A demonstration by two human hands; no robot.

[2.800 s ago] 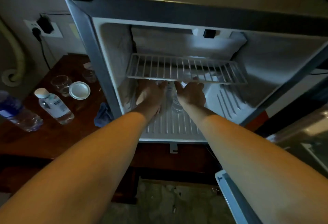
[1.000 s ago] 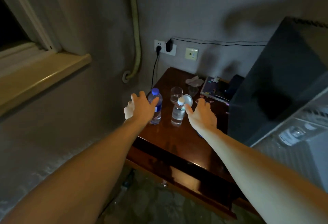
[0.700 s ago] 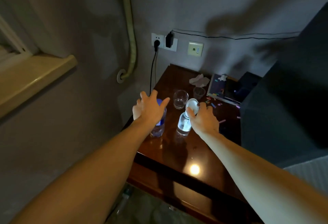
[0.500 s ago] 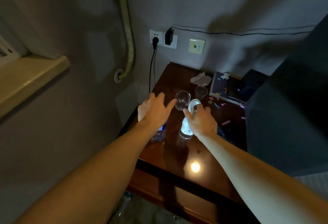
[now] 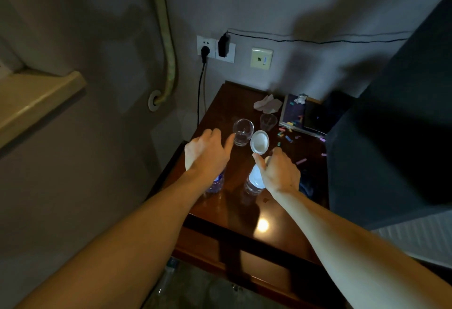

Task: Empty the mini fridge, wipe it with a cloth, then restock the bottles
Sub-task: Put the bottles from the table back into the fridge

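Two water bottles stand on the dark wooden side table [image 5: 247, 213]. My left hand [image 5: 208, 154] hovers with spread fingers over the top of the blue-labelled bottle [image 5: 216, 182], hiding its cap. My right hand [image 5: 278, 174] curls its thumb and fingers around the neck of the white-capped bottle [image 5: 254, 181]. The mini fridge [image 5: 391, 137] shows its dark side at the right, with a strip of its white inside at the lower right. A blue cloth [image 5: 305, 186] lies on the table just behind my right hand.
Behind the bottles stand a glass tumbler [image 5: 242, 132], a white round lid [image 5: 259, 142] and a small plastic cup [image 5: 268, 121]. A crumpled tissue [image 5: 266, 104], a dark box [image 5: 300, 118] and small coloured bits lie further back. A power cable [image 5: 199, 98] hangs from the wall socket.
I have turned from the fridge interior to the side table. Both hands have dropped onto the two bottles; the right one has curled around the white-capped bottle's neck.
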